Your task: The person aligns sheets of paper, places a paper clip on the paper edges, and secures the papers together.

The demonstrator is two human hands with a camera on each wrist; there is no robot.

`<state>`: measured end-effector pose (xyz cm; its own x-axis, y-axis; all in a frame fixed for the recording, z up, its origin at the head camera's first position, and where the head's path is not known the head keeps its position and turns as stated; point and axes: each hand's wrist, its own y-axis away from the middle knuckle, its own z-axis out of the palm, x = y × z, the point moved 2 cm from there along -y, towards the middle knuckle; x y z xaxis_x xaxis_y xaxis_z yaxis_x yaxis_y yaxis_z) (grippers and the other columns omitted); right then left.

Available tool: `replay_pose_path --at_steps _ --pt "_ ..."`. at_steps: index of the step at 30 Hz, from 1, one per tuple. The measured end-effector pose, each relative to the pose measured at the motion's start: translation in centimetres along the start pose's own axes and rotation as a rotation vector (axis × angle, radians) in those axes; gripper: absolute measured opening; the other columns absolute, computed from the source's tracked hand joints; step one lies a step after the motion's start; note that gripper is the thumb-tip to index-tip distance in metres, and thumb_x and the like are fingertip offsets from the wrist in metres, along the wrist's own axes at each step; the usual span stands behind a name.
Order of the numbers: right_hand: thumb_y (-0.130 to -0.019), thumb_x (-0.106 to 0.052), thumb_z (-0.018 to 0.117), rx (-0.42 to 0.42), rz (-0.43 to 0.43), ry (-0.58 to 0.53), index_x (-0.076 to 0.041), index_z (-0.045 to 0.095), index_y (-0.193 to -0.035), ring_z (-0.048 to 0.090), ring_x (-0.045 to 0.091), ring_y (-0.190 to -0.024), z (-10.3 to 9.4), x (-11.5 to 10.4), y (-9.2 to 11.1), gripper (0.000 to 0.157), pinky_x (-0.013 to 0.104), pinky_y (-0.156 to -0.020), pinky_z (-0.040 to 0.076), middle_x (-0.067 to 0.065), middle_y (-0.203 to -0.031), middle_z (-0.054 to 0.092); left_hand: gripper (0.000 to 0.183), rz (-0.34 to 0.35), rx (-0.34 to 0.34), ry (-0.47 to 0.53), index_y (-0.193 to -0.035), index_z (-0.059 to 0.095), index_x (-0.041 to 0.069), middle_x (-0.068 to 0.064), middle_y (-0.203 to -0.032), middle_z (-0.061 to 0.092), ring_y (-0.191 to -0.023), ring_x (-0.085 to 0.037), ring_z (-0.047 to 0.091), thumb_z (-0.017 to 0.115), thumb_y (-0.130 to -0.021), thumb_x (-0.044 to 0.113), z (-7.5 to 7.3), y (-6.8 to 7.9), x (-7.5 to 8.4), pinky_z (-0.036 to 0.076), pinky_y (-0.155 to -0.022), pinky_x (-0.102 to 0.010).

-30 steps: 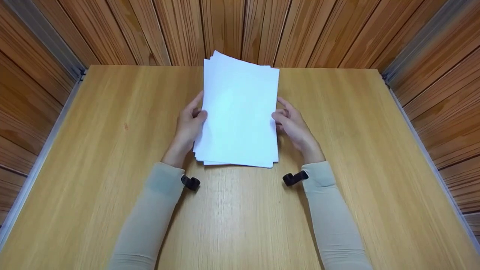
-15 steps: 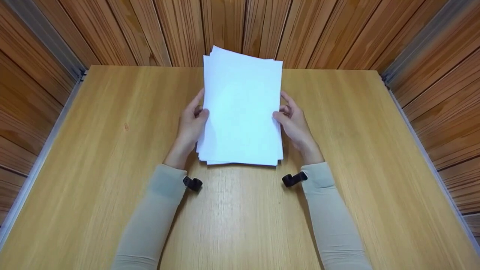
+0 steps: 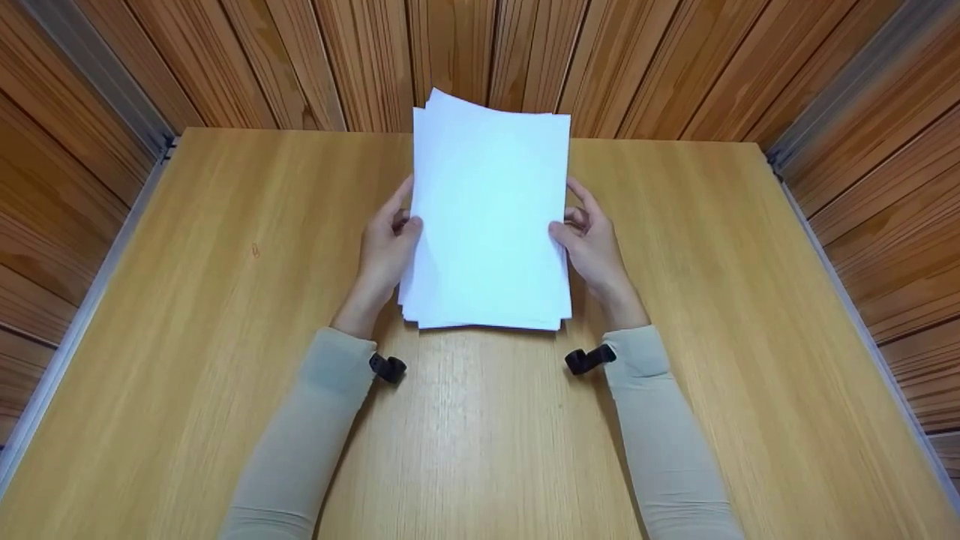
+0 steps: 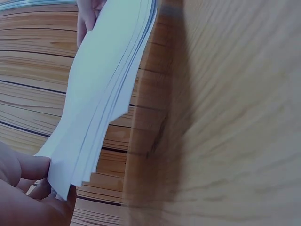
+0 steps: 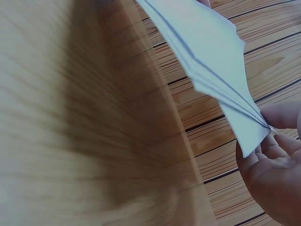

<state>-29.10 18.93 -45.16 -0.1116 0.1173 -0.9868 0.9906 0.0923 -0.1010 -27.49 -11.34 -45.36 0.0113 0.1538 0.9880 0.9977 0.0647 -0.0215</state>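
Observation:
A loose stack of white paper sheets (image 3: 487, 217) is held up over the table between both hands, its edges uneven and fanned. My left hand (image 3: 386, 247) pinches the left edge, thumb on the top sheet and the other fingers behind. On the opposite edge my right hand (image 3: 595, 247) grips the same way. In the left wrist view the sheets (image 4: 101, 94) sag in a curve, layered apart at the near edge, above the wood. The right wrist view has the sheets (image 5: 207, 52) bunched between thumb and fingers, one corner poking down.
A small reddish paper clip (image 3: 256, 250) lies on the wooden table (image 3: 187, 337) to the left. Wood-plank walls (image 3: 525, 60) rise at the back and both sides. A black wrist camera (image 3: 388, 367) sticks out from the left cuff, another wrist camera (image 3: 589, 359) from the right.
Both hands have shifted the paper stack slightly to the right and its top edge appears higher in the head view. The grip on both edges stays the same.

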Motion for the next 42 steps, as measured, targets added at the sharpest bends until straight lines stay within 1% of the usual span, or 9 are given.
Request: replay_pose_path --at_steps 2,7,11,15,24,29,32,36,42 --pt "-0.104 0.003 0.061 0.004 -0.027 -0.002 -0.018 0.038 -0.165 0.062 0.022 -0.097 0.0 -0.1 0.0 0.069 0.028 -0.088 0.051 0.012 -0.105 0.066 0.06 0.014 0.005 -0.003 -0.165 0.041 0.03 -0.004 -0.148 0.057 -0.116 -0.021 0.053 0.052 -0.11 0.006 0.0 -0.1 0.0 0.045 -0.102 -0.032" --pt "-0.103 0.005 0.061 0.024 -0.102 -0.002 -0.017 0.039 -0.164 0.059 0.021 -0.093 0.1 -0.3 0.0 0.069 0.027 -0.085 0.05 0.014 -0.105 0.067 0.061 0.043 0.034 0.013 -0.163 0.044 0.03 -0.009 -0.12 0.063 -0.103 -0.021 0.054 0.054 -0.109 0.004 -0.2 0.0 0.1 0.046 -0.089 -0.03" --pt "-0.102 0.006 0.062 0.046 -0.156 0.011 -0.015 0.04 -0.164 0.058 0.021 -0.094 0.2 -0.6 0.1 0.068 0.027 -0.086 0.049 0.016 -0.107 0.068 0.062 0.065 0.05 0.025 -0.162 0.045 0.033 -0.01 -0.112 0.063 -0.097 -0.02 0.052 0.054 -0.108 0.004 -0.2 0.1 0.1 0.044 -0.082 -0.029" --pt "-0.102 0.005 0.062 0.066 -0.192 0.026 -0.015 0.04 -0.164 0.059 0.023 -0.095 0.3 -0.9 0.1 0.068 0.028 -0.087 0.049 0.015 -0.108 0.069 0.063 0.103 0.063 0.03 -0.162 0.045 0.034 -0.01 -0.11 0.066 -0.096 -0.02 0.053 0.054 -0.108 0.004 -0.3 0.1 0.2 0.044 -0.082 -0.028" --pt "-0.102 0.008 0.062 0.102 -0.277 0.033 -0.011 0.039 -0.164 0.061 0.023 -0.098 0.4 -1.3 0.1 0.069 0.028 -0.085 0.051 0.015 -0.109 0.071 0.064 0.231 0.086 0.059 -0.161 0.047 0.032 -0.009 -0.114 0.072 -0.1 -0.02 0.057 0.056 -0.107 -0.001 -0.3 0.0 0.6 0.046 -0.085 -0.028" --pt "-0.102 0.008 0.061 0.128 -0.31 0.036 -0.01 0.039 -0.164 0.06 0.023 -0.099 0.3 -1.4 0.1 0.068 0.028 -0.082 0.05 0.014 -0.109 0.07 0.063 0.265 0.088 0.059 -0.162 0.047 0.031 -0.01 -0.112 0.072 -0.096 -0.02 0.055 0.057 -0.107 0.002 -0.2 0.1 0.7 0.045 -0.084 -0.028" --pt "-0.102 0.008 0.062 0.144 -0.34 0.039 -0.01 0.039 -0.163 0.06 0.023 -0.099 0.3 -1.5 0.1 0.068 0.028 -0.08 0.05 0.012 -0.108 0.069 0.062 0.285 0.081 0.073 -0.162 0.046 0.03 -0.008 -0.123 0.073 -0.098 -0.019 0.056 0.058 -0.108 0.003 -0.3 0.2 0.8 0.046 -0.084 -0.028" --pt "-0.102 0.008 0.061 0.162 -0.37 0.032 -0.009 0.04 -0.163 0.061 0.024 -0.098 0.4 -1.7 0.1 0.066 0.028 -0.079 0.05 0.012 -0.106 0.069 0.06 0.307 0.077 0.093 -0.162 0.046 0.029 -0.008 -0.125 0.073 -0.099 -0.019 0.058 0.058 -0.109 0.005 -0.3 0.2 0.9 0.046 -0.084 -0.029" --pt "-0.101 0.009 0.061 0.189 -0.413 0.02 -0.008 0.042 -0.162 0.063 0.024 -0.095 0.5 -1.8 0.2 0.066 0.028 -0.077 0.049 0.013 -0.107 0.071 0.057 0.337 0.088 0.101 -0.161 0.047 0.028 -0.013 -0.103 0.069 -0.091 -0.019 0.052 0.059 -0.109 0.009 -0.4 0.2 0.8 0.043 -0.081 -0.029"
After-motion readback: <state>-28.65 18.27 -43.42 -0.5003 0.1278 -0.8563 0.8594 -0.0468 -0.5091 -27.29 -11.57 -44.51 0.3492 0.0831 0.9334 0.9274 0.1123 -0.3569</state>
